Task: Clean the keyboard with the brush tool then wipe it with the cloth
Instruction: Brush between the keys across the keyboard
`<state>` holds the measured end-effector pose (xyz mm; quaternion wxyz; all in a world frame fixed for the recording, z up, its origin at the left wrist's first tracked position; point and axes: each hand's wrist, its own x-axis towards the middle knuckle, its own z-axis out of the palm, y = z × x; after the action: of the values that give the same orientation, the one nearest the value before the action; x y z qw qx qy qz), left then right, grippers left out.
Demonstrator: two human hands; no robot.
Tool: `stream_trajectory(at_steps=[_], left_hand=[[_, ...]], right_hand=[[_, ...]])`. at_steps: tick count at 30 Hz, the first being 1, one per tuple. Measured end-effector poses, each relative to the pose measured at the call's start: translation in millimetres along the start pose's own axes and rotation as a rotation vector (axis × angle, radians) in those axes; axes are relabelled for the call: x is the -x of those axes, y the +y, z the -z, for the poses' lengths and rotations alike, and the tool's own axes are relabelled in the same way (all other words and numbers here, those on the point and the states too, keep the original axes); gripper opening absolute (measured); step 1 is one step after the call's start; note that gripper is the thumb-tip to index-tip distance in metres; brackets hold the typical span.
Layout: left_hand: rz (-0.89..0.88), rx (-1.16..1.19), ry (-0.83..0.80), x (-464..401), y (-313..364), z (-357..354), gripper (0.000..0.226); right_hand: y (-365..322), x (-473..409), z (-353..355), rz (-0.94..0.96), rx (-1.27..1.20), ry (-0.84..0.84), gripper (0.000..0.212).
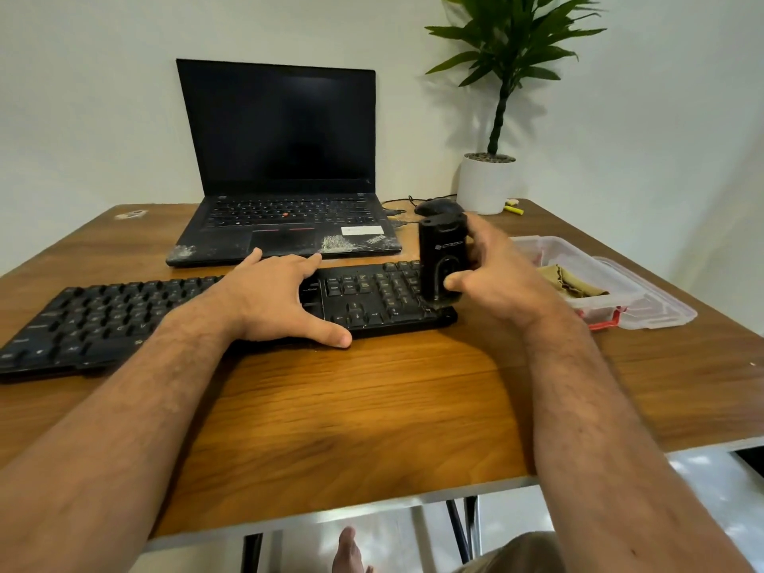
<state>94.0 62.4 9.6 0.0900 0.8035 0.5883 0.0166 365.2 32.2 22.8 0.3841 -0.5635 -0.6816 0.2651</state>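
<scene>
While left hand (273,295) lies flat on keyboard (124,316) to steady it, right hand (492,279) grips brush (442,258) upright over numpad, prob. for sweeping; cloth (572,281) waits just beyond right hand.

Black keyboard (173,320) on wood-grain brown table (372,407); black laptop (281,167) behind it; tan cloth (572,281) right of it.

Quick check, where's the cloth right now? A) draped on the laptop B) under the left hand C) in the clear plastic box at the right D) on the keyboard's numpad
C: the tan cloth lies inside the clear plastic box at the right of the table, untouched, while the right hand holds the brush tool over the keyboard.
</scene>
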Motion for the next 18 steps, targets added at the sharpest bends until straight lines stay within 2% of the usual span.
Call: stream_trajectory(at_steps=[6, 13, 18], left_hand=[[0.006, 0.065, -0.003, 1, -1, 1, 0.169], [0.02, 0.049, 0.001, 1, 2, 0, 0.164], [0.02, 0.032, 0.006, 1, 2, 2, 0.165]], right_hand=[[-18, 1, -34, 0.099, 0.006, -0.172, 0.071], [2, 3, 6, -0.023, 0.049, -0.003, 0.073], [-1, 4, 8, -0.067, 0.07, -0.051, 0.075]])
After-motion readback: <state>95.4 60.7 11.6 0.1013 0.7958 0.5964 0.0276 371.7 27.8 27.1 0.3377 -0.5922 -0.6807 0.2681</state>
